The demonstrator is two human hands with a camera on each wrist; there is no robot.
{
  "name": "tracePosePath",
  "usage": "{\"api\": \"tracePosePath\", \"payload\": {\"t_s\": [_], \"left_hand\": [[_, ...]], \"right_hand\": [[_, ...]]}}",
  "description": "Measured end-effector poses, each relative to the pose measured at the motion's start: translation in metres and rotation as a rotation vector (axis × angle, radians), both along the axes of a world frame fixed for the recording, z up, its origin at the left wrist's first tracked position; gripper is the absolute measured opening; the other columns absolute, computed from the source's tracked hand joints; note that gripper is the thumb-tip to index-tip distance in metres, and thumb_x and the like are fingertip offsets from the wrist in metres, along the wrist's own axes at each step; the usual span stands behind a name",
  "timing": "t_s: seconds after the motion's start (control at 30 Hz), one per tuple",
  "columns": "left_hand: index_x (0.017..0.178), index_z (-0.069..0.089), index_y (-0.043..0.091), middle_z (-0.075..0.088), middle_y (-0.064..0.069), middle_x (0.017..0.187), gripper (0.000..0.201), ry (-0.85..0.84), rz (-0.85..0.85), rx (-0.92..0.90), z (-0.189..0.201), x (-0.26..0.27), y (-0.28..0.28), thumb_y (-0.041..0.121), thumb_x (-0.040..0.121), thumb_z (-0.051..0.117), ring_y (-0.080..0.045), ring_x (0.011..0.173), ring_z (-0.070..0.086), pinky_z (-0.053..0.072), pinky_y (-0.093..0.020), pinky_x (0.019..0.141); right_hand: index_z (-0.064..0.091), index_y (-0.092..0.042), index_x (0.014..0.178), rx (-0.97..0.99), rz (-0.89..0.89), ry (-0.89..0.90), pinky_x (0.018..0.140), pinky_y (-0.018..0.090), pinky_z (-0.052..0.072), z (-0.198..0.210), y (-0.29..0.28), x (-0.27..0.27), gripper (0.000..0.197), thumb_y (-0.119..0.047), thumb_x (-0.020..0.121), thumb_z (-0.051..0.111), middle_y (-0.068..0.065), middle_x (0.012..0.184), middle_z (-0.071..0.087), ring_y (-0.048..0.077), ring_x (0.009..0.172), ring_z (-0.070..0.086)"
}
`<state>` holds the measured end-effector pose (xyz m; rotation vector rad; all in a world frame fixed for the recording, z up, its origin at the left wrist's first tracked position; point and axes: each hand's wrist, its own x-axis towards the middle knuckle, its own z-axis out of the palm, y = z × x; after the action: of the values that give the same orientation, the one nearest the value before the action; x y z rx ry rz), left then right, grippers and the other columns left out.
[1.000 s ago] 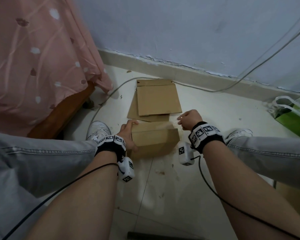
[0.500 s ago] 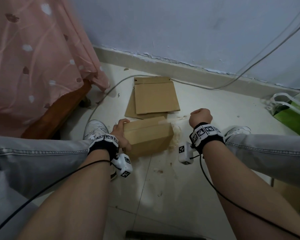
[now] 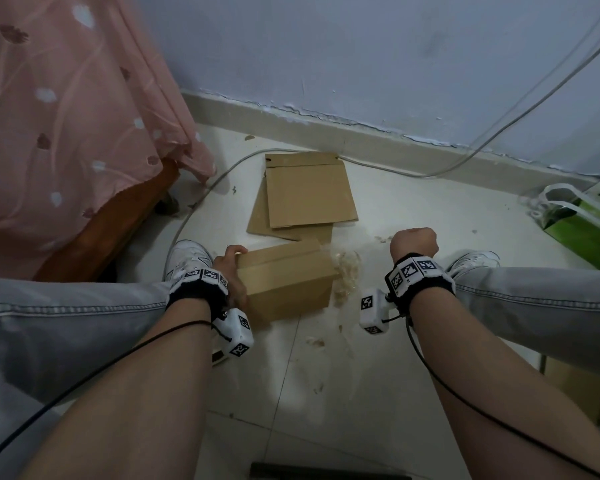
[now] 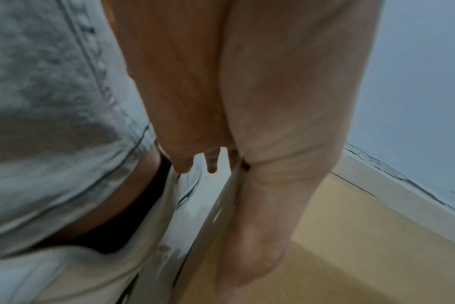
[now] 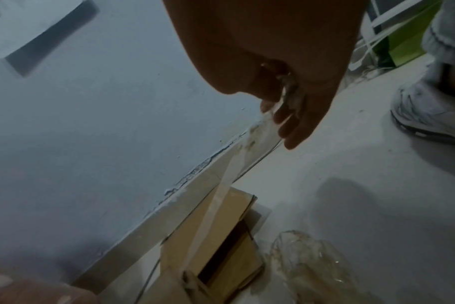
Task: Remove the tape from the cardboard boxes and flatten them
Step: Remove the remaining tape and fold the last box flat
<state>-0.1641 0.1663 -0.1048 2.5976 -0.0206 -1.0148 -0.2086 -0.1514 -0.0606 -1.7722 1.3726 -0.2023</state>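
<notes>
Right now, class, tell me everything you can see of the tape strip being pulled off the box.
The tape strip is clear, narrow and glossy, flecked with brown cardboard fibre. It stretches taut from the top of the cardboard box up to the right hand, whose curled fingers pinch its crumpled free end. Its lower end looks still stuck to the box, which the left hand holds.

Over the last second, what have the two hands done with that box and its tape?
The right hand, pinching the clear tape strip, has pulled away to the right, peeling a longer stretch off the cardboard box. The box has slid left with the left hand, which still grips its left end. The flattened cardboard pile near the wall and the crumpled tape on the floor are unchanged.
</notes>
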Motion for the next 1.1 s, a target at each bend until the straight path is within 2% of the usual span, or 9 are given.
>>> {"api": "tracePosePath", "payload": {"t_s": [0.1, 0.17, 0.33, 0.47, 0.53, 0.63, 0.73, 0.9, 1.1], "left_hand": [[0.148, 0.027, 0.03, 0.032, -0.013, 0.146, 0.108, -0.06, -0.089, 0.108, 0.006, 0.007, -0.011, 0.022, 0.061, 0.089, -0.034, 0.127, 0.044, 0.045, -0.036, 0.094], [0.152, 0.026, 0.029, 0.017, -0.012, 0.155, 0.112, -0.051, -0.154, 0.111, 0.012, 0.015, -0.022, 0.032, 0.061, 0.09, -0.036, 0.139, 0.033, 0.042, -0.042, 0.106], [0.154, 0.017, 0.035, 0.03, -0.015, 0.148, 0.117, -0.028, -0.257, 0.077, 0.017, 0.02, -0.053, 0.037, 0.062, 0.088, -0.038, 0.131, 0.043, 0.049, -0.047, 0.098], [0.149, 0.016, 0.043, 0.039, -0.013, 0.142, 0.117, -0.053, -0.351, 0.121, 0.012, 0.017, -0.063, 0.045, 0.055, 0.086, -0.037, 0.127, 0.045, 0.042, -0.058, 0.102], [0.151, 0.013, 0.04, 0.035, -0.012, 0.144, 0.118, -0.062, -0.383, 0.158, 0.011, 0.015, -0.068, 0.046, 0.057, 0.085, -0.037, 0.13, 0.043, 0.033, -0.063, 0.107], [0.152, 0.02, 0.027, 0.03, -0.014, 0.142, 0.116, -0.061, -0.372, 0.158, 0.009, 0.013, -0.073, 0.039, 0.058, 0.089, -0.037, 0.131, 0.038, 0.044, -0.054, 0.101], [0.142, 0.034, 0.021, 0.034, -0.009, 0.135, 0.105, -0.1, -0.366, 0.179, 0.011, 0.012, -0.073, 0.043, 0.054, 0.089, -0.033, 0.126, 0.041, 0.044, -0.051, 0.098], [0.142, 0.026, 0.024, 0.031, -0.007, 0.139, 0.115, -0.164, -0.345, 0.208, 0.013, 0.012, -0.072, 0.044, 0.047, 0.089, -0.033, 0.127, 0.039, 0.032, -0.059, 0.106], [0.14, 0.024, 0.024, 0.029, -0.008, 0.14, 0.115, -0.174, -0.342, 0.181, 0.011, 0.004, -0.07, 0.041, 0.048, 0.091, -0.033, 0.128, 0.04, 0.028, -0.058, 0.109]], "right_hand": [[0.062, 0.002, 0.103, 0.253, 0.092, -0.135, 0.088, 0.039, 0.056, 0.003, 0.005, 0.01, 0.024, -0.013, 0.088, 0.05, 0.019, 0.11, 0.066, 0.033, 0.099, 0.065], [0.059, -0.004, 0.087, 0.492, 0.115, -0.333, 0.087, 0.044, 0.058, 0.009, 0.016, 0.017, 0.01, -0.004, 0.091, 0.05, 0.016, 0.094, 0.065, 0.03, 0.085, 0.067], [0.058, 0.004, 0.079, 0.656, 0.033, -0.6, 0.062, 0.037, 0.055, 0.034, 0.039, 0.03, 0.02, 0.016, 0.084, 0.043, 0.015, 0.064, 0.055, 0.023, 0.048, 0.053], [0.057, 0.0, 0.068, 0.544, 0.122, -0.446, 0.046, 0.024, 0.029, 0.037, 0.048, 0.034, 0.019, 0.003, 0.079, 0.042, 0.005, 0.049, 0.042, 0.017, 0.041, 0.033], [0.06, -0.004, 0.066, 0.401, 0.265, -0.302, 0.047, 0.027, 0.034, 0.03, 0.049, 0.035, 0.019, -0.009, 0.079, 0.047, 0.004, 0.054, 0.046, 0.02, 0.045, 0.037], [0.067, -0.005, 0.08, 0.116, 0.614, -0.042, 0.063, 0.033, 0.05, 0.012, 0.045, 0.033, 0.025, -0.028, 0.085, 0.058, 0.007, 0.076, 0.064, 0.022, 0.067, 0.058], [0.068, -0.007, 0.1, -0.001, 0.892, 0.178, 0.075, 0.031, 0.048, -0.004, 0.043, 0.031, 0.025, -0.028, 0.087, 0.067, 0.006, 0.095, 0.067, 0.023, 0.091, 0.064], [0.066, -0.003, 0.095, 0.039, 0.92, 0.223, 0.08, 0.041, 0.06, -0.011, 0.051, 0.034, 0.031, -0.032, 0.085, 0.071, 0.011, 0.093, 0.071, 0.027, 0.084, 0.071], [0.068, -0.005, 0.085, -0.061, 0.847, 0.234, 0.085, 0.041, 0.058, -0.014, 0.055, 0.038, 0.022, -0.021, 0.078, 0.081, 0.016, 0.099, 0.069, 0.03, 0.094, 0.067]]}}
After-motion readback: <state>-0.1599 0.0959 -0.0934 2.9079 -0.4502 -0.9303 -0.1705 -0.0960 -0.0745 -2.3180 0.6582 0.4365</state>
